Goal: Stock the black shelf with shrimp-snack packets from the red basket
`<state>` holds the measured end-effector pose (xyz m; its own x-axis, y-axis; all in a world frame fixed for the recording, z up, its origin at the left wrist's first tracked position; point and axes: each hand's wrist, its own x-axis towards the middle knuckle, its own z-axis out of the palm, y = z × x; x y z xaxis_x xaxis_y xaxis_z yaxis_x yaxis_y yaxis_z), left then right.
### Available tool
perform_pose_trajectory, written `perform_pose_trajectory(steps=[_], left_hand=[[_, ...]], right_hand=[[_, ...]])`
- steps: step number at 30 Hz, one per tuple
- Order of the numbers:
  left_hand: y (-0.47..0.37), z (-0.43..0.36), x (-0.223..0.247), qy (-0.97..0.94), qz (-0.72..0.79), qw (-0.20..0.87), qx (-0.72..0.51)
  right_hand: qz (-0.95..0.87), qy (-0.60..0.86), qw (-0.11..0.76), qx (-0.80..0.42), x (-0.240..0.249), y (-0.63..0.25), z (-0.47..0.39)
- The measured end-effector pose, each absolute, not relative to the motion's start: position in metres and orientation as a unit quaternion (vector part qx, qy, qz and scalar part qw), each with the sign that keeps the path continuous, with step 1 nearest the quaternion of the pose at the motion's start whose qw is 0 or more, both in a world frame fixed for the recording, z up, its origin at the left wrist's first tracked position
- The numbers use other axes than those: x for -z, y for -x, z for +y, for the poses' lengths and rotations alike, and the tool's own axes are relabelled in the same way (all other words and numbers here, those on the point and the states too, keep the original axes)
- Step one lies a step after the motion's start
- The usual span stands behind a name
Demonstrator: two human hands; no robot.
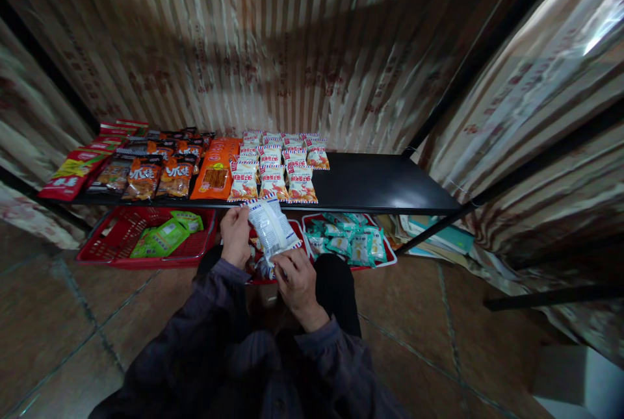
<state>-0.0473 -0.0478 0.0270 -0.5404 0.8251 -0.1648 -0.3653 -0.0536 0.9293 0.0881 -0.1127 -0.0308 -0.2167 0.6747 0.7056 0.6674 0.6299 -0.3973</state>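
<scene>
Between both hands is a small white snack bag (273,227), its back with the printed text and barcode facing up. My left hand (236,236) pinches its upper left end, and my right hand (297,281) pinches its lower right end. Just beyond it, on the black shelf, stand rows of matching white snack packets (272,180) with striped edges. Below the bag, a red basket (305,245) between my knees holds more packets, partly hidden by my hands.
Left on the shelf (385,182) are an orange bag (214,171), black-and-orange packets (143,176) and red bags (78,171). Beneath are a red basket (112,224) with green packets (168,237) and a basket of teal packets (348,240). Flattened cardboard (439,237) lies right, near a shelf post (441,227).
</scene>
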Motion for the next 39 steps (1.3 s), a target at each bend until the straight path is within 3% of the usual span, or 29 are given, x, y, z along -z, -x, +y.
perform_pose_trajectory(steps=[15,18,24,26,33,39], left_hand=[[0.044,-0.043,-0.034,-0.151,0.511,0.446,-0.720],[0.045,-0.043,-0.036,-0.128,0.492,0.459,-0.729],[0.044,-0.046,-0.030,-0.106,0.463,0.474,-0.741],[0.043,-0.048,-0.027,-0.104,0.456,0.485,-0.739],[0.049,-0.053,-0.022,-0.108,0.473,0.520,-0.703],[0.075,-0.044,-0.020,-0.287,0.515,0.523,-0.616]], right_hand=[[-0.763,0.432,0.480,-0.031,0.026,-0.086,-0.116],[-0.704,0.452,0.537,-0.105,0.030,-0.085,-0.121],[-0.409,0.504,0.631,-0.425,0.037,-0.088,-0.112],[-0.345,0.492,0.642,-0.476,0.036,-0.089,-0.105],[-0.313,0.498,0.644,-0.489,0.025,-0.091,-0.098],[-0.328,0.490,0.656,-0.472,0.021,-0.099,-0.096]])
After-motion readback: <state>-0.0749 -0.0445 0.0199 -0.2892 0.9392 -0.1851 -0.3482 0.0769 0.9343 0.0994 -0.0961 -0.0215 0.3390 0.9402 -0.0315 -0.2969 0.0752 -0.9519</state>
